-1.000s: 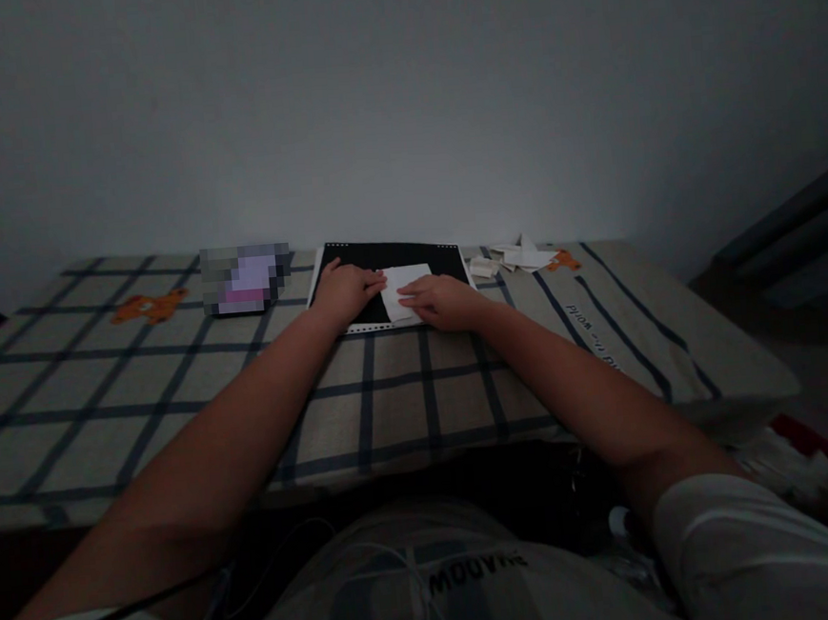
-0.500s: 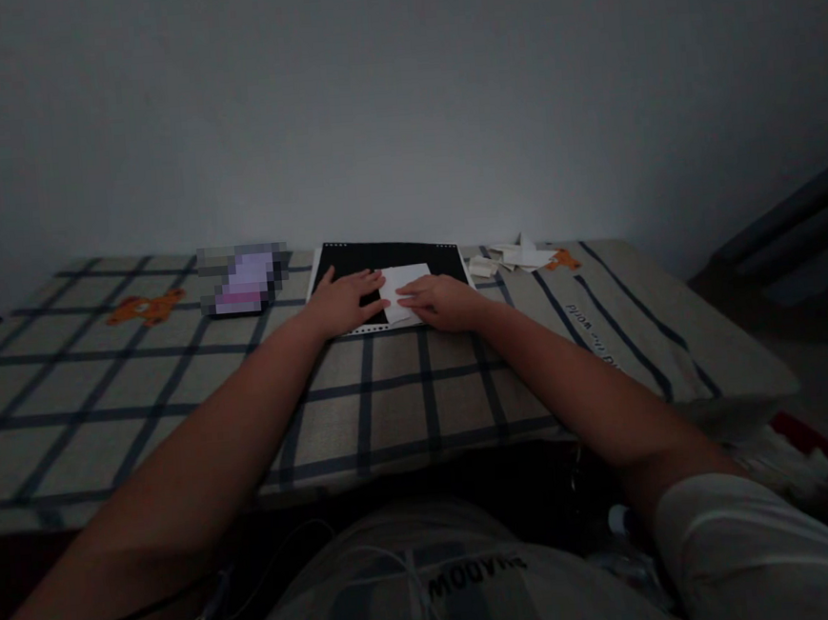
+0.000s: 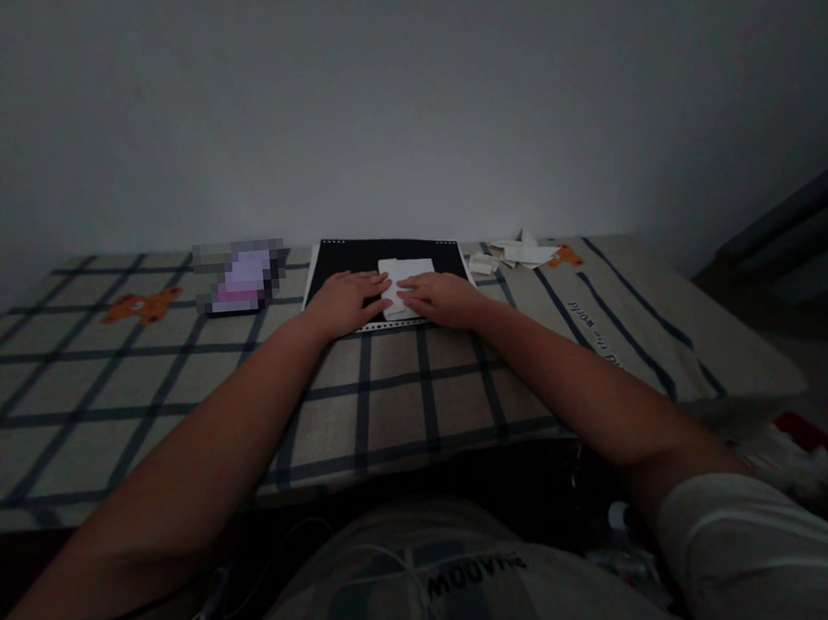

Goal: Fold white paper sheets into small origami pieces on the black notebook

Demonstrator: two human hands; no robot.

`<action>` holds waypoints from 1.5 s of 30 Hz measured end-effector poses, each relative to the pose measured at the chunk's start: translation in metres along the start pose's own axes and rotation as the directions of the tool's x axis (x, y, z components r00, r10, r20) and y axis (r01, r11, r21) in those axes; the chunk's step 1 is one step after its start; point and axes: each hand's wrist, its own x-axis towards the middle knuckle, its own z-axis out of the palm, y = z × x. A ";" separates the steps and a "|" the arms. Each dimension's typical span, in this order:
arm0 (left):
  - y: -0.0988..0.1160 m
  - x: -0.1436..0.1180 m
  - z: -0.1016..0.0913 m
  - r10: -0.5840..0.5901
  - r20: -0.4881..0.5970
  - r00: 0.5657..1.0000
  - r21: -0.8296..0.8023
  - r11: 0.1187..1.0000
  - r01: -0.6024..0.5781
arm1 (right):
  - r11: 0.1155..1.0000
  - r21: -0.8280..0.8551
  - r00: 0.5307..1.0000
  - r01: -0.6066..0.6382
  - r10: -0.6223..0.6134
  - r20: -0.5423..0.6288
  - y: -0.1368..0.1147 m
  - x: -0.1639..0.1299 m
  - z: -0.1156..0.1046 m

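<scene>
A small folded sheet of white paper (image 3: 411,268) lies flat on a black sheet with a white, hole-dotted border (image 3: 359,253). Along the paper's left side runs a narrow folded strip. My left hand (image 3: 347,302) rests palm down on the black sheet, fingers stretched, their tips on the paper's left edge. From the other side my right hand (image 3: 445,299) lies over the paper's lower right part, fingers extended and pressing on it. The paper's lower right corner is hidden under that hand.
A phone (image 3: 243,278), partly pixelated, lies at the left on the checked tablecloth (image 3: 393,402). White paper pieces (image 3: 517,252) are heaped right of the black sheet. A plain wall (image 3: 398,101) stands behind the table. Below the table's right edge is a bottle (image 3: 621,523).
The paper now sits squarer, with a straight strip showing at its left side. My left fingertips have moved slightly right onto its edge; the right hand has barely shifted.
</scene>
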 end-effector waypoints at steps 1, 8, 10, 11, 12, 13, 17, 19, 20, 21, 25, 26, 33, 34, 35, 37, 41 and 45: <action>0.000 -0.001 -0.001 -0.006 0.007 1.000 -0.004 1.000 0.006 | 1.000 0.008 1.000 -0.004 0.004 -0.005 0.000 0.000 0.001; -0.001 -0.002 -0.006 -0.038 0.095 0.995 -0.038 0.998 0.042 | 0.999 0.047 1.000 0.009 -0.008 -0.020 0.003 0.000 0.003; -0.002 -0.002 -0.008 -0.035 0.130 0.991 -0.051 0.998 0.042 | 0.999 0.054 1.000 0.002 -0.001 -0.015 0.004 0.000 0.004; -0.003 -0.002 -0.008 -0.031 0.144 0.989 -0.056 0.998 0.039 | 0.999 0.054 1.000 -0.003 0.004 -0.013 0.004 0.000 0.004; -0.003 -0.002 -0.009 -0.027 0.155 0.988 -0.062 0.997 0.037 | 0.999 0.054 1.000 -0.009 0.009 -0.012 0.004 0.000 0.004; -0.004 -0.002 -0.009 -0.022 0.162 0.987 -0.066 0.997 0.033 | 0.999 0.053 1.000 -0.013 0.014 -0.012 0.004 0.000 0.004; -0.005 -0.002 -0.007 -0.016 0.176 0.984 -0.070 0.997 0.028 | 0.999 0.039 1.000 -0.013 0.014 -0.006 0.003 0.000 0.003; -0.005 -0.003 -0.006 -0.013 0.172 0.985 -0.074 0.997 0.026 | 0.999 0.034 1.000 -0.005 0.005 -0.003 0.003 0.000 0.002; -0.006 -0.002 -0.005 -0.012 0.164 0.986 -0.079 0.997 0.025 | 0.999 0.033 1.000 0.001 -0.001 -0.004 0.002 0.000 0.001; -0.006 -0.002 -0.005 -0.012 0.150 0.989 -0.084 0.996 0.025 | 0.999 0.032 1.000 0.009 -0.009 -0.006 0.002 0.000 0.001; -0.008 0.000 -0.003 -0.001 0.052 0.999 -0.105 0.994 0.006 | 0.999 0.027 1.000 0.021 -0.021 -0.003 0.002 0.001 0.000; -0.008 0.000 -0.003 0.003 0.032 0.999 -0.106 0.994 0.001 | 1.000 0.025 1.000 0.017 -0.017 0.000 0.002 0.001 0.000; -0.004 -0.003 -0.010 0.010 -0.002 1.000 -0.047 0.999 -0.010 | 0.999 0.024 0.999 0.040 -0.040 -0.014 0.004 0.000 0.003; -0.003 -0.003 -0.010 0.003 -0.007 1.000 -0.041 0.999 -0.003 | 0.999 0.023 0.999 0.042 -0.042 -0.018 0.004 0.000 0.004; -0.002 -0.003 -0.010 -0.008 -0.013 1.000 -0.035 0.999 0.007 | 0.999 0.020 0.999 0.044 -0.043 -0.022 0.004 0.000 0.004; -0.001 -0.003 -0.009 -0.027 -0.012 1.000 -0.019 0.999 0.027 | 0.999 0.011 0.999 0.045 -0.045 -0.019 0.004 0.000 0.003; -0.003 -0.001 -0.004 -0.053 0.080 0.995 0.001 0.999 0.053 | 0.999 -0.001 0.999 0.039 -0.039 0.013 0.003 0.001 0.002; -0.004 0.000 -0.004 -0.065 0.115 0.991 0.021 0.998 0.063 | 0.999 -0.002 0.999 0.037 -0.037 0.012 0.003 0.001 0.003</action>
